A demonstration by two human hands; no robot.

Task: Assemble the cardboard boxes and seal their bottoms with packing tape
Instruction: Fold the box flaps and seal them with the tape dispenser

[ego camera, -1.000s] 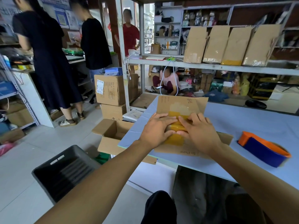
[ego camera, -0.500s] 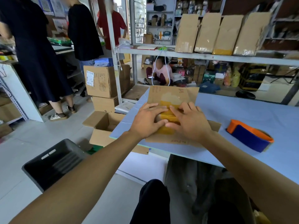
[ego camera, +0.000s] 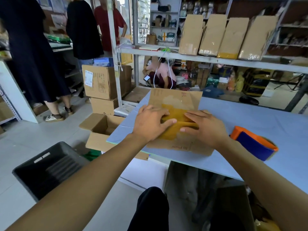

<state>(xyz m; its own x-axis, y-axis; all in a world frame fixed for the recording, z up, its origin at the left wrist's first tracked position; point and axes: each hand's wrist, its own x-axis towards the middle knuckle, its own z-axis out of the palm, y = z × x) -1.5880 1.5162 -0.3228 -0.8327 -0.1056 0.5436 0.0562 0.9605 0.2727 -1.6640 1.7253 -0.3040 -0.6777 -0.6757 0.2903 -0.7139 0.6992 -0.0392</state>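
Observation:
A cardboard box (ego camera: 176,100) lies on the pale blue table (ego camera: 258,120) in front of me, its far flap standing up. A strip of yellowish packing tape (ego camera: 175,114) runs across its middle seam. My left hand (ego camera: 150,122) lies flat on the left part of the tape, fingers stretched over it. My right hand (ego camera: 205,127) presses flat on the right part, fingers pointing left. An orange and blue tape dispenser (ego camera: 253,142) rests on the table to the right of the box.
An open cardboard box (ego camera: 101,129) sits on the floor left of the table, beside a dark plastic crate (ego camera: 48,167). Stacked cartons (ego camera: 100,82) stand behind it. Folded boxes (ego camera: 225,35) lean on a shelf. Several people stand or crouch beyond.
My hands have slid slightly apart along the tape, still flat on it. The camera has tilted up a little; the box and dispenser stay in place.

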